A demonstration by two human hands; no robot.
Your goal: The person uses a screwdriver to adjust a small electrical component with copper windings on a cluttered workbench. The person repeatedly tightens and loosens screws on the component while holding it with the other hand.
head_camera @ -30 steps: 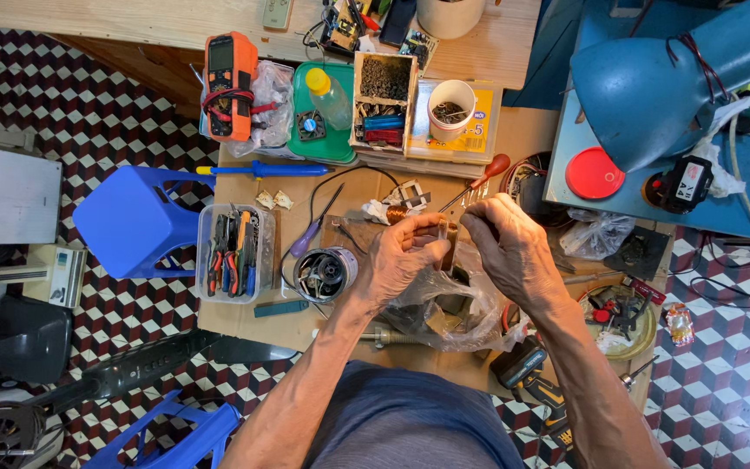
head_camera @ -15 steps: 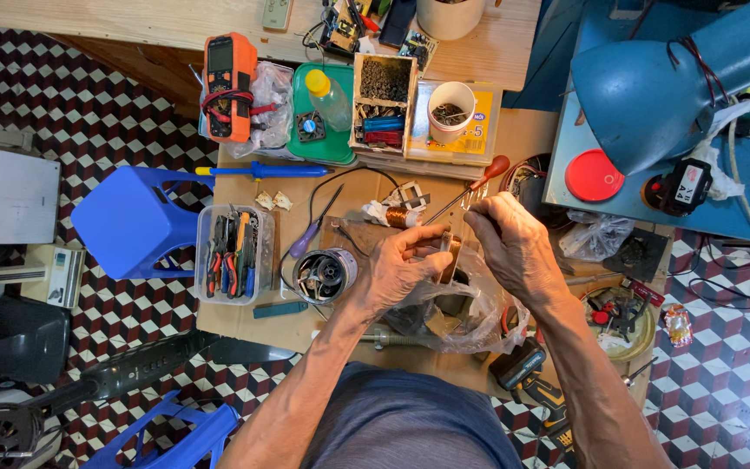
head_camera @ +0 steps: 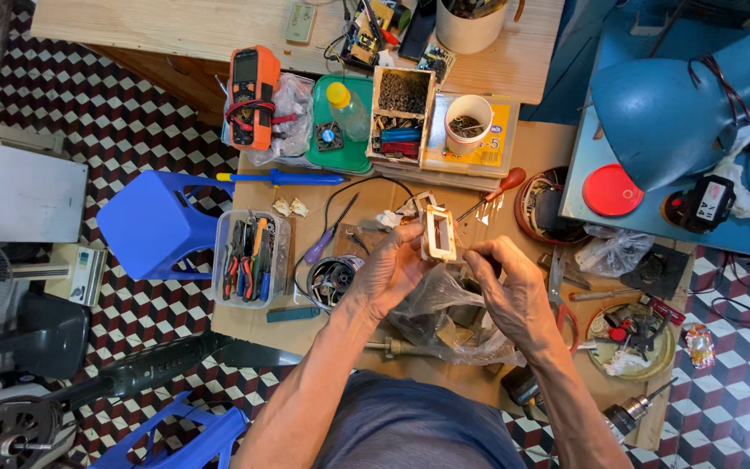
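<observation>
— What's in the hands, from where you stand?

— The left hand (head_camera: 392, 269) is closed around a small pale rectangular frame, a hollow plastic bobbin (head_camera: 438, 234), held upright above the cardboard-covered worktop (head_camera: 253, 326). The right hand (head_camera: 509, 291) is pinched shut just beside it; I can't make out what, if anything, sits between those fingertips.

— How would that frame handle?

— Light and stiff, I'd judge, with thin walls that could crack if squeezed hard. Holding it by its outer edges, as the left hand does, looks the safe grip.

— And nearest to the person?

— A crumpled clear plastic bag (head_camera: 444, 313) lies right under the hands, soft and slippery. Left of it sits a round metal motor part (head_camera: 332, 280), then a clear plastic box of pliers and cutters (head_camera: 251, 258).

— Anything in the way?

— It's crowded. A red-handled screwdriver (head_camera: 492, 193) lies just beyond the frame, a purple-handled tool (head_camera: 323, 243) to the left, and a round tray of small parts (head_camera: 635, 334) to the right.

— Further back?

— A blue-handled screwdriver (head_camera: 284, 178), an orange multimeter (head_camera: 252, 87), a green tray with a yellow-capped bottle (head_camera: 349, 108), a white cup of screws (head_camera: 468, 124), and a blue desk lamp (head_camera: 679, 104) on the far right. A blue plastic stool (head_camera: 154, 221) stands on the checkered floor (head_camera: 115, 113).
</observation>
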